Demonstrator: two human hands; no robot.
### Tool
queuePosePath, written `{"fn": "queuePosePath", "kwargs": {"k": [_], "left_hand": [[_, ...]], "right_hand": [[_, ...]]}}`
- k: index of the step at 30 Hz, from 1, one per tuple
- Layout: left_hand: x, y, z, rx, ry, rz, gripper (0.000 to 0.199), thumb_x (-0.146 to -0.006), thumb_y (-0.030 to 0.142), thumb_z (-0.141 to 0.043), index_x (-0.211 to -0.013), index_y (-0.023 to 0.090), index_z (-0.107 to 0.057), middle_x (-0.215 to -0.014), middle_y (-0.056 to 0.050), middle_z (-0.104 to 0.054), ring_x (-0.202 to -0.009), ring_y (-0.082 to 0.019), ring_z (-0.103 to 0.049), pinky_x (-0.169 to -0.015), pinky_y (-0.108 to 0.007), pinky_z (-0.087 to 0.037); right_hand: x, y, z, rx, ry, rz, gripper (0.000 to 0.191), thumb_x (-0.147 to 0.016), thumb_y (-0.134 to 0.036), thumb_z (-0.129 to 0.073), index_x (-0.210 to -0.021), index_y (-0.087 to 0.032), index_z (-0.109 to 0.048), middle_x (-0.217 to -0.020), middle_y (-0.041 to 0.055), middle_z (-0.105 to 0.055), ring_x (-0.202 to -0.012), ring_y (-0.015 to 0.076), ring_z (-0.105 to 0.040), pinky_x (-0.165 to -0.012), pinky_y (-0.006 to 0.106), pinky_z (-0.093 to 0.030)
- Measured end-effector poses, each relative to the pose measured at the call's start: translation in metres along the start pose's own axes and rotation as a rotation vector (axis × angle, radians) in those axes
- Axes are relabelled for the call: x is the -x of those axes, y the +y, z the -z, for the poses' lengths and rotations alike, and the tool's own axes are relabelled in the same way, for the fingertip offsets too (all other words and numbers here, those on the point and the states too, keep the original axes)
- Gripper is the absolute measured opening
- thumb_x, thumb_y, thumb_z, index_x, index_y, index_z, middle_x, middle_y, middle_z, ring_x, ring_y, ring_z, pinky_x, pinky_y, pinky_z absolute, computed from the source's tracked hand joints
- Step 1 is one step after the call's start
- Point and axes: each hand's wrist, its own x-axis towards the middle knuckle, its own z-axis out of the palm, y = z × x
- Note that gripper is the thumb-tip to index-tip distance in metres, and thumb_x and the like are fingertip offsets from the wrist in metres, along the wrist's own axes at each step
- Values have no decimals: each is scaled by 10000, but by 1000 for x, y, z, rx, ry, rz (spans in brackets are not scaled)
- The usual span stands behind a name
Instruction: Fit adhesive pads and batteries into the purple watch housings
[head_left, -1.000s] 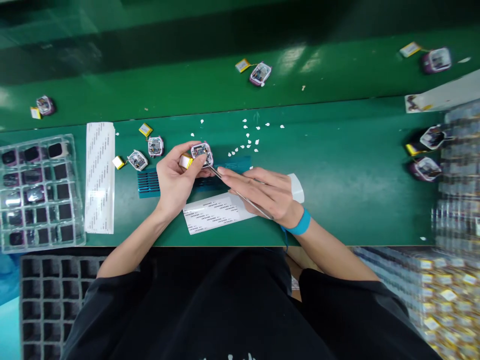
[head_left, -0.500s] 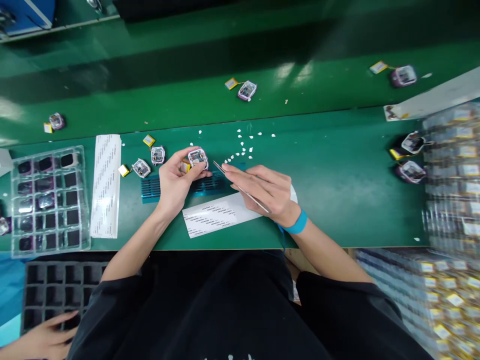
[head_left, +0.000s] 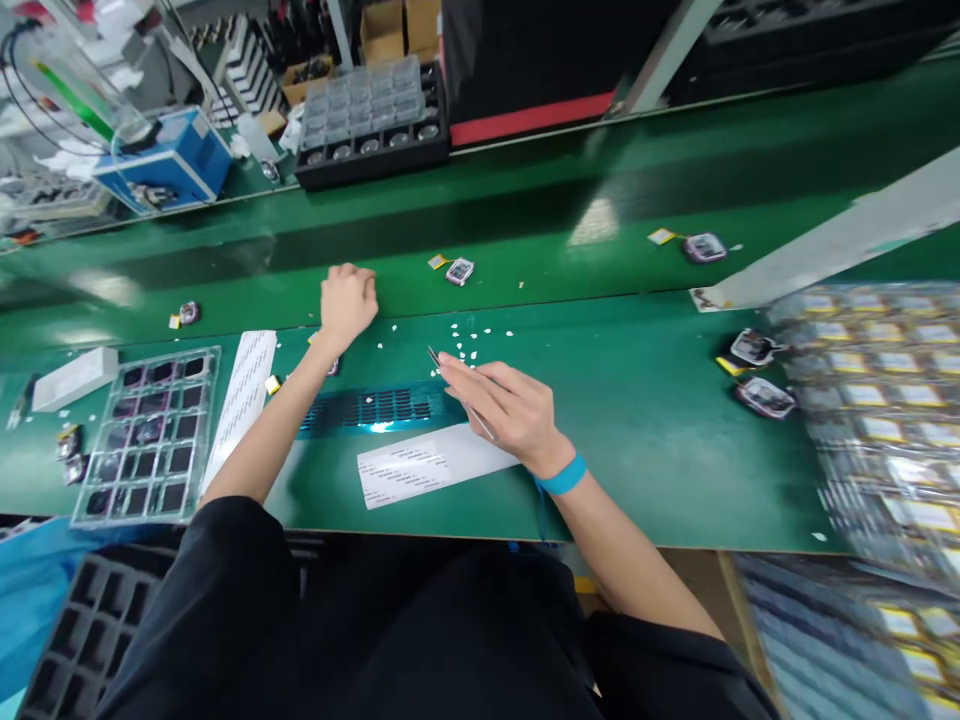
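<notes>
My left hand (head_left: 349, 308) reaches forward over the green belt, its fingers curled and closed; whatever lies under them is hidden. In my right hand (head_left: 517, 410) is a pair of tweezers (head_left: 480, 422), tips pointing toward small white stickers (head_left: 463, 358) scattered on the bench. Below the tips lies a shiny blue slotted strip (head_left: 382, 408). A white printed backing sheet (head_left: 427, 465) lies nearer to me. My left forearm partly covers a watch housing (head_left: 334, 368) and a small yellow battery (head_left: 272, 384).
Watch housings with wired batteries lie on the belt, one at the middle (head_left: 460, 271) and one at the right (head_left: 705, 248). At left stands a clear compartment tray (head_left: 214, 400) with dark watch parts. Stacked battery trays (head_left: 885, 400) and a white post (head_left: 840, 235) stand at right.
My left hand has gone from the bench to the belt; the watch housing it held is out of sight. My right hand keeps the tweezers. The view has tilted up, and another person's hand has left it.
</notes>
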Motion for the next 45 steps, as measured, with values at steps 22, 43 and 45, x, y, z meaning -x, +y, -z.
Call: {"fn": "queuePosePath", "kwargs": {"k": [22,43,45], "left_hand": [[114,76,11,1192,19,11,438,-918,450,-703,-1270,264,-520,-867,-20,-769,-645,-172,-764,-620,-287,-622],[189,88,12,1120,100,25,128,-979,267,-647,-1090,213,-680,-860,-1,-799,-674,-134,-777,-624,-227,-662],[190,90,12,1066,153,24,126,-971,248,-651,-1085,208,-689,-863,3,-800,-667,-124,-772,-621,-212,-656]], "right_hand": [[9,-3,-1,-278,60,-363,280,-1067,-203,-415,-1251,-172,-623,-828,13,-755,-614,105,-661,-646,241,-567],[7,-35,-9,-317,-111,-382,165,-967,-151,-631,-1123,-202,-634,-868,0,-748,-664,101,-676,-502,207,-478],[7,-37,-10,-338,-82,-424,161,-960,-151,-648,-1110,-207,-630,-852,-7,-742,-655,95,-675,-499,198,-480]]}}
